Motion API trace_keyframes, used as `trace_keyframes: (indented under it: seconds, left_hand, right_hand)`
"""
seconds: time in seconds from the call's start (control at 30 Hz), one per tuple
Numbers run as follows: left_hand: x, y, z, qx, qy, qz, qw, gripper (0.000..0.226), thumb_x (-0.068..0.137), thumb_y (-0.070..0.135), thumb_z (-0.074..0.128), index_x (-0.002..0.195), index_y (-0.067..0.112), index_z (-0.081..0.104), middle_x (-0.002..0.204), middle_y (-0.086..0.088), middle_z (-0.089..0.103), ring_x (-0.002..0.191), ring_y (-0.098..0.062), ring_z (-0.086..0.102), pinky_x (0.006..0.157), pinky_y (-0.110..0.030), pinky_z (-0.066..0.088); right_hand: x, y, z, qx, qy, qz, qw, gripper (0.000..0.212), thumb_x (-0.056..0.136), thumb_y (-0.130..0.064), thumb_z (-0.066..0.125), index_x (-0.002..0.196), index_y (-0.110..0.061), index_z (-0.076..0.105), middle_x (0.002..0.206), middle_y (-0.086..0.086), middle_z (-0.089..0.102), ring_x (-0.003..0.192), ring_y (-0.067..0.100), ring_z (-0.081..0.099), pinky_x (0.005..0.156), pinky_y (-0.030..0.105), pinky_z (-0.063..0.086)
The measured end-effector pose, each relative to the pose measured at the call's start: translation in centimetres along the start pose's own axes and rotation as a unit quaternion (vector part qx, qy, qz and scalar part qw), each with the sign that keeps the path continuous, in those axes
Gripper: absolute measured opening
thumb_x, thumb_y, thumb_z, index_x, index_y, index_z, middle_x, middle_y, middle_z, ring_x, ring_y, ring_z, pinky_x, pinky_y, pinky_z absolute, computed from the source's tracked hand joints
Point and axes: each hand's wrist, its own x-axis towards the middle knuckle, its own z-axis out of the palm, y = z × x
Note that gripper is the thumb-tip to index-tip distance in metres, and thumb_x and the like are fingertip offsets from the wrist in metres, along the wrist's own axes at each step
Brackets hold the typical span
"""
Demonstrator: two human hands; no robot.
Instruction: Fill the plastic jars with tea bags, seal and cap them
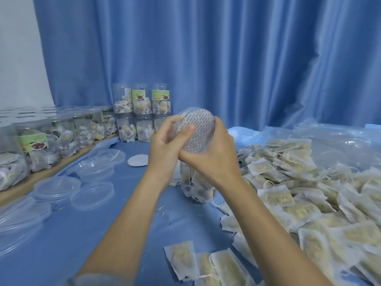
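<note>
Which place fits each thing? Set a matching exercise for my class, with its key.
Things
1. clear plastic jar packed with tea bags
2. loose clear plastic lids
3. heap of loose paper tea bags
4. stacked labelled filled jars

Places
A. by the blue curtain at the back
B. on the blue cloth to the right
C. between the left hand and right hand
D. on the blue cloth to the left

Pairs: 1-C, 2-D, 3-B, 4-A
</note>
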Motion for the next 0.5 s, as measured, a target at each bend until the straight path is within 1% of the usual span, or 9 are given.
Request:
trace_keyframes:
  seconds: [0.03, 0.1, 0.17, 0.23, 0.27, 0.3, 0.4, 0.43, 0.5]
  left_hand:
    - [0.1, 0.4, 0.1, 0.026, -0.049, 0.002, 0.998, 0.006, 0.087, 0.020, 0.063, 0.092, 0.023, 0.065, 0.089, 0.006, 0.067, 0.086, -0.010, 0.062, 0.078, -0.022, 0.051]
    - [0.6, 0.8, 0.1, 0.040, -0.122, -0.038, 0.991, 0.023, 0.085, 0.038, 0.056, 0.097, 0.024, 0.069, 0.097, 0.006, 0.069, 0.092, -0.009, 0.063, 0.083, -0.021, 0.049]
    - [1.3, 0.6, 0.5, 0.012, -0.061, -0.044, 0.997, 0.031, 0.088, 0.034, 0.049, 0.102, 0.016, 0.070, 0.099, 0.002, 0.071, 0.095, -0.011, 0.065, 0.084, -0.023, 0.050]
    - [1.9, -0.6, 0.5, 0.078, 0.069, 0.001, 0.995, 0.026, 0.087, 0.008, 0.051, 0.108, 0.012, 0.064, 0.107, 0.000, 0.066, 0.102, -0.015, 0.061, 0.092, -0.032, 0.048]
    - [2.1, -1.4, 0.4, 0.142, 0.094, -0.002, 0.985, 0.038, 0.082, 0.000, 0.054, 0.117, 0.014, 0.058, 0.116, 0.000, 0.059, 0.107, -0.014, 0.055, 0.095, -0.033, 0.045]
    - [2.1, -2.5, 0.3, 0.217, 0.072, -0.027, 0.973, 0.055, 0.077, -0.003, 0.059, 0.127, 0.017, 0.048, 0.126, 0.000, 0.050, 0.110, -0.011, 0.048, 0.094, -0.029, 0.042]
    - [1.2, -6.3, 0.2, 0.320, -0.070, -0.143, 0.934, 0.116, 0.062, 0.009, 0.080, 0.147, 0.034, 0.006, 0.148, 0.000, 0.021, 0.117, -0.004, 0.030, 0.084, -0.015, 0.035]
    - [0.9, -7.2, 0.4, 0.315, -0.077, -0.158, 0.933, 0.133, 0.054, 0.016, 0.087, 0.146, 0.038, -0.005, 0.148, 0.000, 0.021, 0.120, -0.006, 0.033, 0.087, -0.017, 0.035]
    - [0.6, -8.2, 1.1, 0.314, -0.025, -0.161, 0.935, 0.148, 0.038, 0.034, 0.091, 0.146, 0.035, -0.011, 0.143, -0.003, 0.035, 0.121, -0.019, 0.046, 0.090, -0.028, 0.040]
  right_hand:
    - [0.2, 0.2, -0.5, 0.019, 0.009, 0.008, 1.000, 0.095, 0.045, -0.062, 0.071, 0.126, -0.024, 0.040, 0.121, -0.006, 0.056, 0.112, 0.016, 0.054, 0.091, 0.040, 0.049]
    - [0.5, 0.7, -1.2, 0.052, 0.012, 0.036, 0.998, 0.113, 0.043, -0.064, 0.068, 0.140, -0.027, 0.021, 0.136, -0.003, 0.045, 0.121, 0.014, 0.050, 0.097, 0.040, 0.046]
    - [0.6, 1.1, -1.7, 0.073, 0.027, 0.056, 0.995, 0.110, 0.047, -0.058, 0.064, 0.140, -0.038, 0.008, 0.140, 0.001, 0.037, 0.122, 0.017, 0.047, 0.100, 0.041, 0.043]
    - [0.7, 1.5, -1.9, 0.100, 0.036, 0.086, 0.991, 0.106, 0.050, -0.052, 0.061, 0.141, -0.035, 0.009, 0.139, 0.005, 0.035, 0.118, 0.020, 0.046, 0.100, 0.042, 0.041]
    - [0.9, 1.7, -2.1, 0.110, 0.036, 0.109, 0.987, 0.106, 0.052, -0.050, 0.060, 0.142, -0.032, 0.009, 0.140, 0.005, 0.032, 0.117, 0.021, 0.045, 0.100, 0.040, 0.040]
    - [1.0, 1.9, -2.2, 0.116, 0.032, 0.134, 0.984, 0.106, 0.053, -0.050, 0.059, 0.144, -0.030, 0.009, 0.142, 0.005, 0.029, 0.117, 0.021, 0.044, 0.100, 0.038, 0.039]
    - [1.2, 2.3, -2.5, 0.134, 0.011, 0.197, 0.971, 0.108, 0.053, -0.051, 0.056, 0.146, -0.027, 0.008, 0.145, 0.005, 0.025, 0.121, 0.021, 0.039, 0.100, 0.036, 0.036]
    - [1.1, 2.4, -2.4, 0.135, 0.007, 0.209, 0.969, 0.108, 0.052, -0.051, 0.057, 0.146, -0.026, 0.009, 0.144, 0.005, 0.027, 0.122, 0.022, 0.039, 0.102, 0.037, 0.036]
    - [1.0, 2.3, -2.2, 0.134, 0.000, 0.216, 0.967, 0.108, 0.050, -0.051, 0.059, 0.145, -0.020, 0.015, 0.140, 0.007, 0.035, 0.123, 0.023, 0.042, 0.102, 0.041, 0.040]
